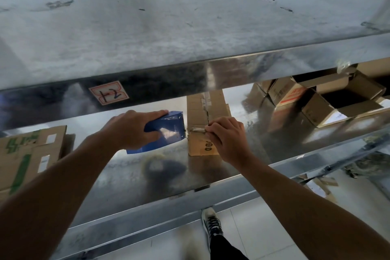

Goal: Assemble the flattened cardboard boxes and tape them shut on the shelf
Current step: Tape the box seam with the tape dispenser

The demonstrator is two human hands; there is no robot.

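The narrow cardboard box [198, 107] lies mid-shelf, its long axis running away from the person. The right hand [228, 137] pinches a tape strip [197, 130] across its near edge, while the left hand [130, 129] grips a blue tape dispenser [166, 129] beside it. The shelf [126, 175] is shiny metal, with a tiled floor [253, 228] below.

At centre frame a box [207, 116] is set on the shelf [130, 175], with the tape dispenser [162, 131] just left of it. Flattened cardboard [27, 154] is laid at lower left and open boxes [329, 97] are piled at upper right.
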